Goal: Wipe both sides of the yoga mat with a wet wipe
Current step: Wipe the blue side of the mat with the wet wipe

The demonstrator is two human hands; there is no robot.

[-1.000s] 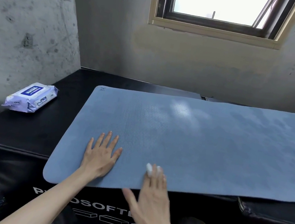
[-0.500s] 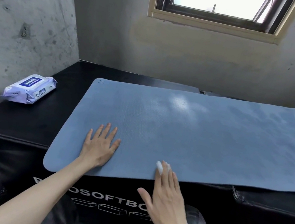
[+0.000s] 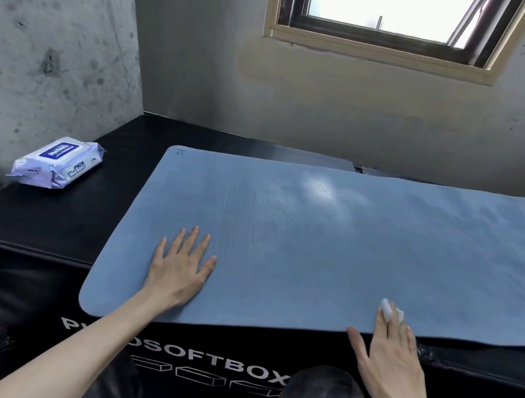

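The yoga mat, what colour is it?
Blue, seen from the head camera: yoga mat.

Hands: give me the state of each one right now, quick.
Left hand: open, fingers spread, flat on the yoga mat.
Right hand: open, straight fingers pressing the wet wipe onto the mat's near edge.

A black soft box [image 3: 40, 231] carries the blue yoga mat [image 3: 333, 245] and a wet-wipe pack [image 3: 57, 163].

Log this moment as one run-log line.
left hand: flat on yoga mat | right hand: presses wet wipe at near edge | wipe pack: beside mat
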